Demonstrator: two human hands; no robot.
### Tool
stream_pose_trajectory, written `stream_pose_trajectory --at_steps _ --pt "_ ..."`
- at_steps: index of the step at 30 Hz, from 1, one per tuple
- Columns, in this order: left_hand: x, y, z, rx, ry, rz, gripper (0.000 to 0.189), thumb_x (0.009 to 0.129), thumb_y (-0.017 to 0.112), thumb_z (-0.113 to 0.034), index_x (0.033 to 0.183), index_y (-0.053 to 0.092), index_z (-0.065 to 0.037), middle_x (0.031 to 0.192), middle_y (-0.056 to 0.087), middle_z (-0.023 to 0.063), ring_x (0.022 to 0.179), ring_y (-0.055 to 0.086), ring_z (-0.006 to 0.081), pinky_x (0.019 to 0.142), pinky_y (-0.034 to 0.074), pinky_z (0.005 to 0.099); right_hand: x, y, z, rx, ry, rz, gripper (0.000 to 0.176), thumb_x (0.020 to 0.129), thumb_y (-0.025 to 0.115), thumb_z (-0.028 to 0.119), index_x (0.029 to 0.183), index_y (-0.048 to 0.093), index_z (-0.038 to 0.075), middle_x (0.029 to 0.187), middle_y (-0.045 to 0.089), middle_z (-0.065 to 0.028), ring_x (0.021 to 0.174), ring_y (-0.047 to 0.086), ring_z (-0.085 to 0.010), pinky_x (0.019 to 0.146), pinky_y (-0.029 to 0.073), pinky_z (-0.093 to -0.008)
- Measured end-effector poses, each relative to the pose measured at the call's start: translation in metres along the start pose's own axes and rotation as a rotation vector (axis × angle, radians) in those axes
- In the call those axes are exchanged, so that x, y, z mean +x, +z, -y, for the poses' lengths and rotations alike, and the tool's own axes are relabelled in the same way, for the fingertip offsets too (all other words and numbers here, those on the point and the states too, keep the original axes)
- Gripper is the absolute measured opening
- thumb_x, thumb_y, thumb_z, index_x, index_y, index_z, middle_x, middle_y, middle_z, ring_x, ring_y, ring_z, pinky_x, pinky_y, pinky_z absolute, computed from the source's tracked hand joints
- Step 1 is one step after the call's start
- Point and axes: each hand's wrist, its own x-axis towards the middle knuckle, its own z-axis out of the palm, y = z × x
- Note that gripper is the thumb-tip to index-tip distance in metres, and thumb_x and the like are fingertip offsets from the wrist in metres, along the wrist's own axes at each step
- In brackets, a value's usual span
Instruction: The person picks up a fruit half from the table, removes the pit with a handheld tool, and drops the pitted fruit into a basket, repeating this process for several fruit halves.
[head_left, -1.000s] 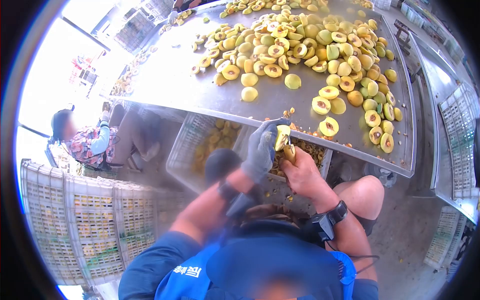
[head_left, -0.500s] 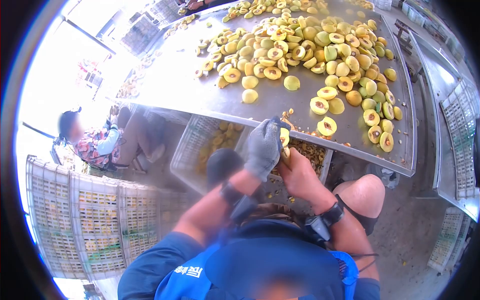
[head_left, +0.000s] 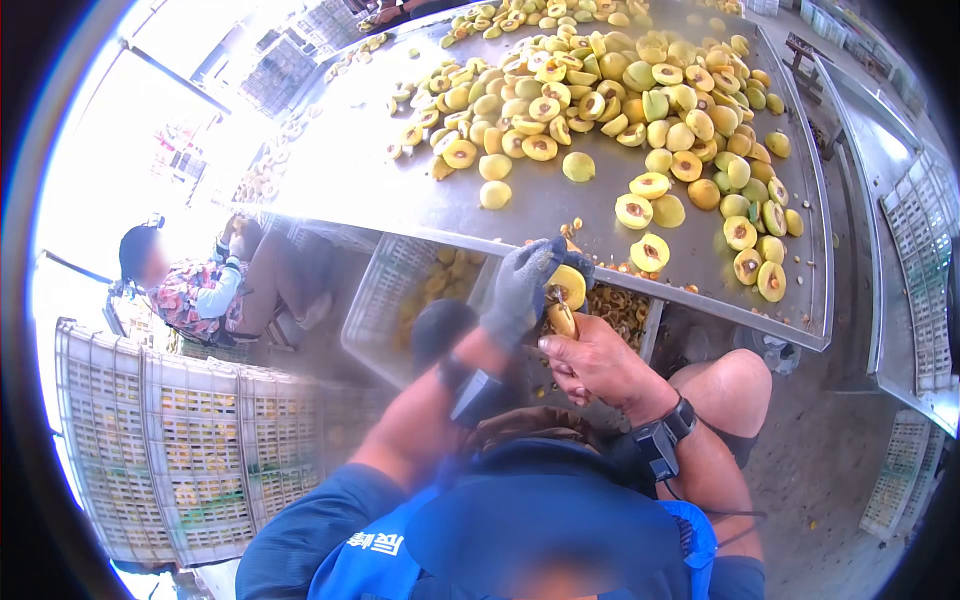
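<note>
Metal gleams across the broad desk (head_left: 340, 190) in front of us, and a large heap of yellow-green fruit (head_left: 600, 100) covers its far middle and spills down its right side. Many pieces are halved, some lying cut face up with brown centres, others rounded side up. At the near edge we hold one fruit half (head_left: 573, 284), its pale yellow flesh clasped by the fingers of our left hand (head_left: 522, 285), which wears a grey glove. Our bare right hand (head_left: 605, 362) comes in from the right, its fingers gripping the yellowish handle of a small tool (head_left: 562, 320) right against the fruit; we cannot tell how far the tip goes in. Just beyond our hands, small scraps (head_left: 628, 268) lie along the near edge, and below it sits a box of brownish bits (head_left: 618, 312). Left of that stands a white crate (head_left: 372, 310) with more fruit inside. Farther left, a seated person (head_left: 205, 290) in a patterned top bends toward their own hands, and on the near left we see stacked crates (head_left: 190, 440). On the right, a second metal surface (head_left: 868, 130) carries a pale slatted crate (head_left: 918, 260).
</note>
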Motion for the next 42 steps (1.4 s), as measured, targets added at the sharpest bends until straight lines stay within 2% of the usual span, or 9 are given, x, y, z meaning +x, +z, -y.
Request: stream_pose_trajectory --at_steps 7,9,16,18,23,26,34,37,42 --pt "-0.001 -0.011 0.007 -0.071 -0.068 0.174 0.032 0.106 0.059 -0.024 0.105 0.072 0.005 0.094 0.075 0.0093 0.084 0.069 0.0145 0.076 0.055 0.0279 0.003 0.006 -0.015 0.095 0.081 0.044 0.023 0.106 0.058 0.021 0.091 0.046 0.009 0.066 0.042 0.0018 0.047 0.045 -0.0085 0.041 0.041 -0.0271" --pt "0.002 -0.013 0.007 -0.265 -0.361 0.104 0.030 0.105 0.059 -0.021 0.106 0.071 0.006 0.095 0.075 0.0100 0.085 0.069 0.0150 0.078 0.055 0.0284 0.004 0.008 -0.012 0.076 0.066 0.021 0.022 0.106 0.058 0.021 0.092 0.046 0.009 0.067 0.043 0.0018 0.047 0.044 -0.0086 0.041 0.041 -0.0272" --pt "0.002 -0.052 0.031 -0.548 -0.486 -0.349 0.030 0.106 0.049 -0.013 0.112 0.068 0.009 0.099 0.074 0.0150 0.089 0.072 0.0206 0.083 0.059 0.0304 0.009 0.011 -0.012 0.100 0.133 -0.176 0.019 0.105 0.058 0.018 0.094 0.046 0.008 0.066 0.044 0.0009 0.046 0.043 -0.0096 0.041 0.041 -0.0287" --pt "-0.007 -0.077 0.038 0.020 -0.129 -0.254 0.030 0.105 0.051 -0.013 0.114 0.068 0.010 0.101 0.074 0.0149 0.090 0.071 0.0198 0.083 0.058 0.0297 0.014 0.009 -0.022 -0.004 0.072 -0.232 0.018 0.105 0.058 0.017 0.094 0.047 0.008 0.064 0.045 0.0005 0.045 0.044 -0.0099 0.041 0.041 -0.0286" --pt "-0.022 -0.183 0.083 0.027 -0.512 -0.443 0.028 0.100 0.061 -0.016 0.115 0.071 0.006 0.106 0.075 0.0163 0.090 0.071 0.0231 0.082 0.057 0.0347 0.015 0.001 -0.034 -0.069 -0.003 -0.258 0.018 0.105 0.059 0.017 0.096 0.047 0.008 0.060 0.049 -0.0005 0.043 0.046 -0.0103 0.040 0.041 -0.0273" --pt "0.008 -0.185 0.060 1.036 -0.494 -0.257 0.031 0.095 0.067 -0.022 0.117 0.073 0.000 0.106 0.075 0.0190 0.098 0.071 0.0308 0.089 0.056 0.0402 0.019 -0.006 -0.039 -0.192 -0.071 -0.294 0.019 0.105 0.060 0.018 0.097 0.047 0.007 0.060 0.050 -0.0007 0.043 0.047 -0.0100 0.041 0.042 -0.0273" --pt "0.115 -0.090 0.127 1.051 -0.453 0.165 0.053 0.081 0.078 -0.033 0.126 0.070 -0.006 0.123 0.068 0.0246 0.115 0.067 0.0388 0.100 0.053 0.0451 0.026 -0.008 -0.044 -0.308 -0.104 -0.346 0.017 0.101 0.064 0.016 0.098 0.051 0.007 0.070 0.052 0.0020 0.051 0.049 -0.0061 0.046 0.043 -0.0255" --pt "0.123 -0.086 0.127 1.022 -0.492 0.252 0.050 0.081 0.078 -0.033 0.122 0.071 -0.006 0.117 0.071 0.0245 0.104 0.069 0.0405 0.095 0.056 0.0441 0.024 -0.009 -0.037 -0.327 -0.157 -0.373 0.017 0.101 0.065 0.016 0.098 0.051 0.007 0.071 0.052 0.0023 0.053 0.049 -0.0056 0.048 0.042 -0.0249" --pt "0.074 -0.088 0.088 -0.331 -0.606 0.117 0.036 0.092 0.068 -0.017 0.124 0.067 0.000 0.116 0.073 0.0209 0.100 0.073 0.0285 0.087 0.059 0.0366 0.021 -0.016 -0.032 -0.323 -0.230 -0.394 0.016 0.102 0.064 0.016 0.098 0.051 0.007 0.070 0.051 0.0026 0.053 0.049 -0.0055 0.047 0.042 -0.0251"
